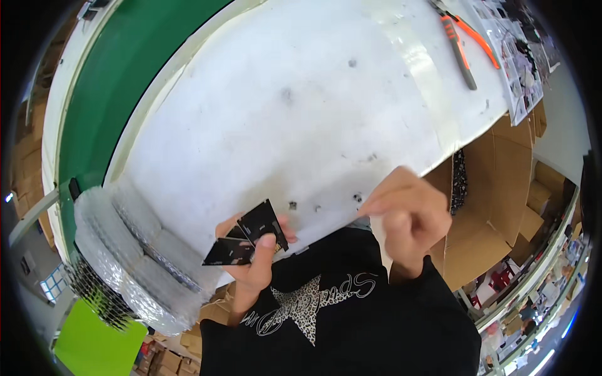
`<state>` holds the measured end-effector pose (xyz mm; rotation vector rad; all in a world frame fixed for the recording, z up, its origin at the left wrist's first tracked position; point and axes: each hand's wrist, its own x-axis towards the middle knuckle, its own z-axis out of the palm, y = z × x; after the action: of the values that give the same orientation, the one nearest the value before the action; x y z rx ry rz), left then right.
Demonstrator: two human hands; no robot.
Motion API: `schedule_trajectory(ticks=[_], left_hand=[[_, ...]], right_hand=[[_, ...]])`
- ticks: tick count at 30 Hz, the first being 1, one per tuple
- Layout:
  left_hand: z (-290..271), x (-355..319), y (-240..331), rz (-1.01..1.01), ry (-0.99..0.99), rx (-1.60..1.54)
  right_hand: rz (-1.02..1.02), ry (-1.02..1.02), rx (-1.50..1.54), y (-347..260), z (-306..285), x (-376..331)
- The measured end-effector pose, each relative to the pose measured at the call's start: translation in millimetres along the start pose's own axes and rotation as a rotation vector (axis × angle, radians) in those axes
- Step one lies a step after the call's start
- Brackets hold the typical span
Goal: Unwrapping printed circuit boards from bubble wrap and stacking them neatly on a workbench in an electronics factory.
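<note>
My left hand [254, 263] is closed on two thin flat black plates [251, 238] with small cut-outs, fanned apart at the near edge of the white table [301, 100]. My right hand [407, 216] hovers to their right, over the table's near right corner, fingers curled and thumb pressed to fingertips. Whether anything small is pinched there I cannot tell. Both forearms wear black sleeves.
A bubble-wrap bundle [125, 250] holding dark parts lies at the table's left end, beside a green conveyor belt [119, 69]. Orange-handled pliers [461, 41] and printed sheets [520, 56] lie at the far right. An open cardboard box [495, 207] with dark parts stands below the right edge.
</note>
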<state>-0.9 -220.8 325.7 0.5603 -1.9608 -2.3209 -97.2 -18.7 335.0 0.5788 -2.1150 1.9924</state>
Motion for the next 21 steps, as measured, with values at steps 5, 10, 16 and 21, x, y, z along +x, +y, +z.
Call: schedule_trajectory(ticks=[5, 10, 16, 21], left_hand=[[-6.8, 3.7, -2.4, 0.013, -0.041, -0.057], [-1.8, 1.8, -4.0, 0.014, -0.049, -0.138], [-4.9, -5.3, 11.3, 0.006, -0.158, -0.243], [1.1, -21.1, 3.1, 0.091, -0.312, -0.32]], right_hand=[[0.077, 0.086, -0.23, 28.3, 7.7, 1.3], [0.052, 0.157, -0.313, 27.1, 14.4, -10.2], [0.228, -0.061, -0.197, -2.1, 27.7, -8.2], [0.319, -0.25, 0.115, -27.9, 59.6, -40.5]])
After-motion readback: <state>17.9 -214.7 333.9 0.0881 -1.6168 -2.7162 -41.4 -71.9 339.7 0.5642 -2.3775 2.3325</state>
